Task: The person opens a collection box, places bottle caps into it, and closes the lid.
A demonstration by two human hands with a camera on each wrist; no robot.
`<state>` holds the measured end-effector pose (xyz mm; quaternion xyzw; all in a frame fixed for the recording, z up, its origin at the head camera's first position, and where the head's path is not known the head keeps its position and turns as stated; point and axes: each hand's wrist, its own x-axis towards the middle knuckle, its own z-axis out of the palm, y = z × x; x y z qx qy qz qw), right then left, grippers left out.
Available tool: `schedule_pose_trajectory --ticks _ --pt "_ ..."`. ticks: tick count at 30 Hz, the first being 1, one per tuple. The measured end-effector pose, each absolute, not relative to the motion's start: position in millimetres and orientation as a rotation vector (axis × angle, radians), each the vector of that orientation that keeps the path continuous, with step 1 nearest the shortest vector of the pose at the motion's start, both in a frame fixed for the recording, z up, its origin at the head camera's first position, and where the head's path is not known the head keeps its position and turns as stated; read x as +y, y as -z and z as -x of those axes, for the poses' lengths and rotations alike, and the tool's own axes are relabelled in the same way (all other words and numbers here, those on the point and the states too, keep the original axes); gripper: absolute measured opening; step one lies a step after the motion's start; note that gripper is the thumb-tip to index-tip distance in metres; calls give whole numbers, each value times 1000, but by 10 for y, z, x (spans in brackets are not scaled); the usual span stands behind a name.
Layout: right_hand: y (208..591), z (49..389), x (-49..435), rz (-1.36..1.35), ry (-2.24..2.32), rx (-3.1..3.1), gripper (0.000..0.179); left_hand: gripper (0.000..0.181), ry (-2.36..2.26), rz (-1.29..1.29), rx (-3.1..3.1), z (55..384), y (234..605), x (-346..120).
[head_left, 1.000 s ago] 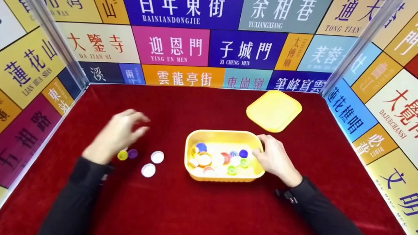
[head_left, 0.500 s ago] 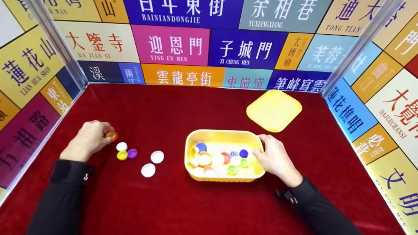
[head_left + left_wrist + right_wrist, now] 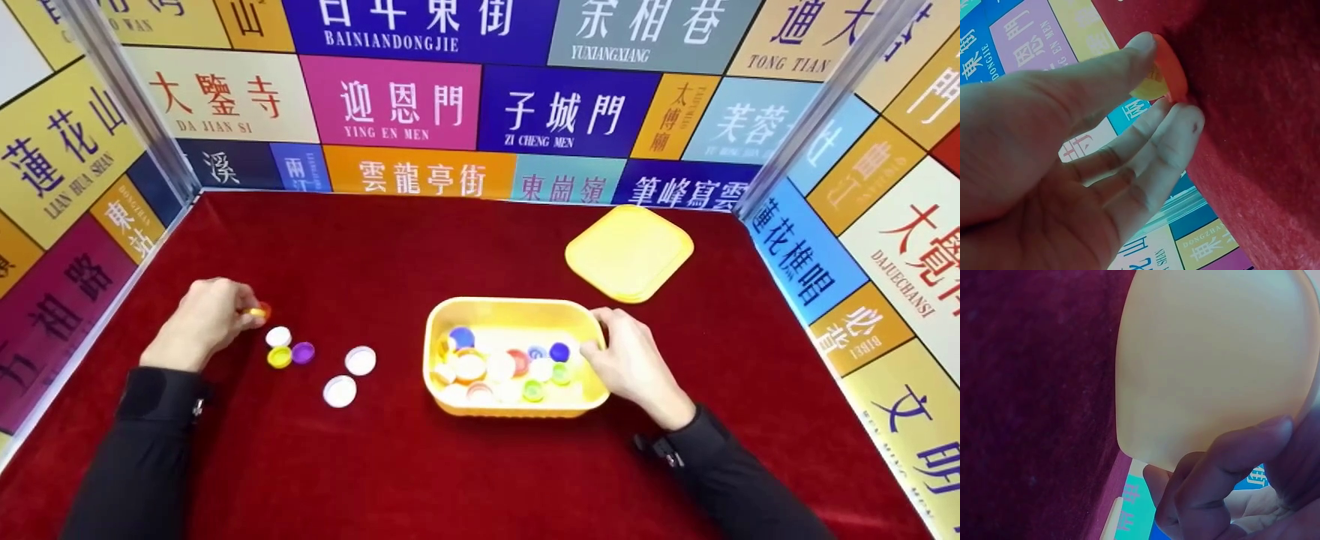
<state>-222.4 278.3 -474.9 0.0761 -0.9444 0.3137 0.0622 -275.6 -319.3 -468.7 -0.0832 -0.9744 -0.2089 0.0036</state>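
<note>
My left hand is low over the left side of the red cloth. Between thumb and fingertips it pinches an orange bottle cap, which stands on edge with a yellow part showing on its near side. Close by lie a white cap, a yellow cap and a purple cap, bunched together. Two larger white caps sit further right. My right hand grips the right rim of a yellow plastic box. Several caps of mixed colours lie inside. In the right wrist view the box's outer wall fills much of the picture.
A yellow lid lies flat behind the box, to the right. Panels with printed Chinese signs stand upright around the back and sides of the red cloth, with metal posts at the corners.
My left hand has moved left and down from above the small caps and has taken hold of the orange cap, which has since turned a little. The right hand stays on the box.
</note>
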Motion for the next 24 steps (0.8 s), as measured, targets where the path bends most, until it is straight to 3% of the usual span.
schedule_pose_trajectory --ticks 11,24 --pt "4758 2221 2781 -225 -955 -2858 43 11 663 274 -2934 2744 4580 -3074" --pt "4756 2220 2788 -237 -942 -2846 42 14 763 608 -2687 2645 4369 -2307"
